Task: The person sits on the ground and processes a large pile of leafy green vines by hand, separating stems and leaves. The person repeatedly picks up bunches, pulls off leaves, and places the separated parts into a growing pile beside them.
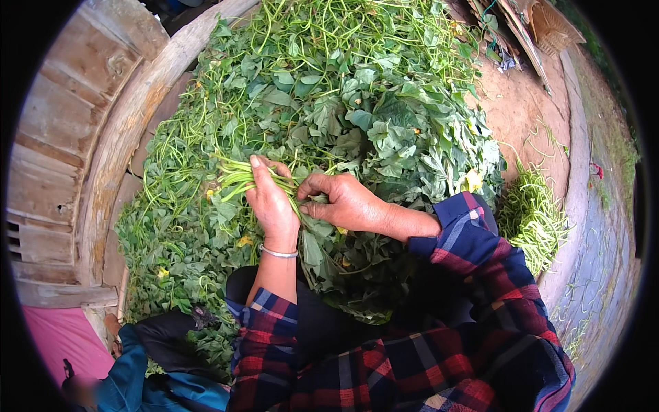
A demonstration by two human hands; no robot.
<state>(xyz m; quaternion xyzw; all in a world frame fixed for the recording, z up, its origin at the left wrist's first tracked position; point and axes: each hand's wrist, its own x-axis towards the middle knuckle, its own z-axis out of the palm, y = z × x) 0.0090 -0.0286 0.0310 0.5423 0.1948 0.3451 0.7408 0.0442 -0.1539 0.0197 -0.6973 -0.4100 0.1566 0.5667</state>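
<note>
My left hand (272,200) is closed around a bundle of thin pale-green stems (237,177). Their ends stick out to the left past my thumb. A silver bangle (278,253) circles that wrist. Close on the right, my right hand (347,203) pinches with thumb and fingertips at a leafy green stem beside the bundle's other end. Broad leaves (314,257) hang just below the pinch. Both hands are above a large heap of leafy green vines (309,82) dotted with yellow flowers.
A pile of cut green stems (532,220) lies on the ledge at the right. Wooden planks (58,137) and a log beam (127,137) border the left. A person in a teal sleeve (127,378) sits at lower left. A woven basket (549,31) stands at upper right.
</note>
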